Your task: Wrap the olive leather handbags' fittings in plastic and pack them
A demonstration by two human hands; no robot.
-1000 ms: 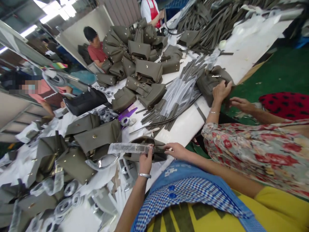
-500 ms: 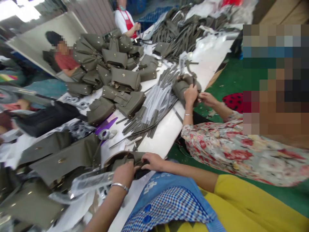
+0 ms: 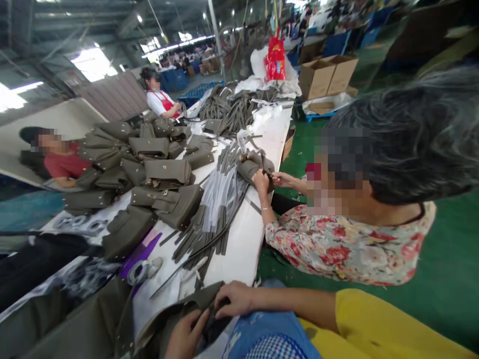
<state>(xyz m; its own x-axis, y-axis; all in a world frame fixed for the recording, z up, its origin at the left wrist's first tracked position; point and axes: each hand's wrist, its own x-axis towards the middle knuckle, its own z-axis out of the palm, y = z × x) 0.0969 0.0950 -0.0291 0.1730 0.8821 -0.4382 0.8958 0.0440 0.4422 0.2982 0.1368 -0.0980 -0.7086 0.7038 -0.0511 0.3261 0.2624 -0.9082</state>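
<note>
At the bottom of the head view, an olive-grey bag (image 3: 204,295) lies at the table's near edge, its mouth towards me. My left hand (image 3: 187,331) is on the bag's near side, fingers closed on its edge. From the right my right hand (image 3: 235,299) reaches over the same bag, its fingers curled down onto the rim. The two hands are close together, and the bag's inside is mostly hidden by them. Left of it lie more olive bags (image 3: 90,319), partly cut off by the frame.
Loose olive straps in clear plastic (image 3: 213,199) lie ahead on the white table (image 3: 237,244). Rolls of clear tape (image 3: 137,271) sit to their left. A pile of finished-looking bags (image 3: 166,172) stands beyond. A co-worker in a floral shirt (image 3: 337,244) handles another bag on the right.
The view has tilted up and shifted right, showing more of the hall and lowering my hands in frame. Both hands stay on the bag.
</note>
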